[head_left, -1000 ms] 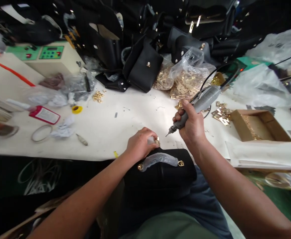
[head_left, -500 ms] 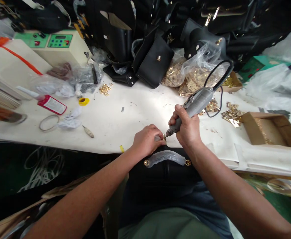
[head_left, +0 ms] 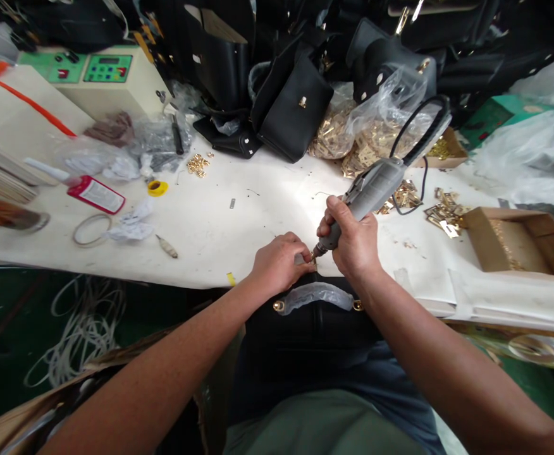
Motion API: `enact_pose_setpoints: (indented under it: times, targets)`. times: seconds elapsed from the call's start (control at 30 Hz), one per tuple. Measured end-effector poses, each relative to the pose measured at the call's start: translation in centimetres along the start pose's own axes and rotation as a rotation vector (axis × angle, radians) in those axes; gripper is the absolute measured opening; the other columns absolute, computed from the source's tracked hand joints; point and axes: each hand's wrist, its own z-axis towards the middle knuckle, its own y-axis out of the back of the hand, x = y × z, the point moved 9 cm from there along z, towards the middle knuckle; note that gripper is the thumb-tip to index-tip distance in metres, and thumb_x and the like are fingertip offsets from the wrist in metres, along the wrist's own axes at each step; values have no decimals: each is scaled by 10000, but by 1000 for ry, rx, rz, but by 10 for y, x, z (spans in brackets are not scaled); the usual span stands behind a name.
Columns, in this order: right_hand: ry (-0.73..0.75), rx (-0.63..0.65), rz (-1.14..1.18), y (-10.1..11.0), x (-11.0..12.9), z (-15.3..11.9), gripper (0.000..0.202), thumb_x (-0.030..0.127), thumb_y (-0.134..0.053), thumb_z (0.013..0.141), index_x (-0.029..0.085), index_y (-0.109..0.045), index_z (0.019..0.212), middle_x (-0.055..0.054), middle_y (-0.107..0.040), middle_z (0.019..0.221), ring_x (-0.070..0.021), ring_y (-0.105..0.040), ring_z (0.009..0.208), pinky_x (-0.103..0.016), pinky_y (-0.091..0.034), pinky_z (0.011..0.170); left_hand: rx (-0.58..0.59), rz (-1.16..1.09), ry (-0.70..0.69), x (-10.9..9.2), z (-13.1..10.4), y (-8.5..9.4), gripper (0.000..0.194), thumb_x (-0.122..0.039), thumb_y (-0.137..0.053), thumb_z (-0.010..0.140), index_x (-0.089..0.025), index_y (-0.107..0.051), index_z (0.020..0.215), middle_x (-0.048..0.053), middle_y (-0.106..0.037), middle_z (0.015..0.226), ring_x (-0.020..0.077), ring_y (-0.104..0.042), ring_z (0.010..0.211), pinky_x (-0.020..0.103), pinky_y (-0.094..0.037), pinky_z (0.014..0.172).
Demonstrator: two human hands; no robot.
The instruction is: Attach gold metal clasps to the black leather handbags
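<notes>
Moved up to the left hand since one second ago, a grey, cylindrical power tool is now being held with its tip at a small, gold-coloured metal fitting, where a visible gap was being left before. Direct work on the fitting is apparently being taken up in place of the approach, though whether the tip is being seated cannot be told.

At far left, a red plastic bottle is being left lying on the white-covered table, well apart from both hands. Near the middle, the fitting is being pinched at the left hand's thumb and fingertips. Just below, a black, leather-like bag with a handle wrapped in clear plastic film is being supported over the lap at the table's near edge; whether the fitting is being joined to it cannot be made out. Rightward, the tool is being gripped in the closed right hand, the fitting being kept just beyond that hand, to its left.
</notes>
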Motion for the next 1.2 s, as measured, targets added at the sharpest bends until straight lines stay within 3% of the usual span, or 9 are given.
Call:
enact_pose_setpoints:
  times: [1.2]
  targets:
    - [16,-74,15,7,-4,-3,334,448,-800,799,210,-592,691,47,-562,519,-103,-497,406,-238,-396,370,-15,-47,1,1,-1,1,176,-407,-858,792,-285,-735,826,-27,-690,1043,209,-654,1039,301,-462,781]
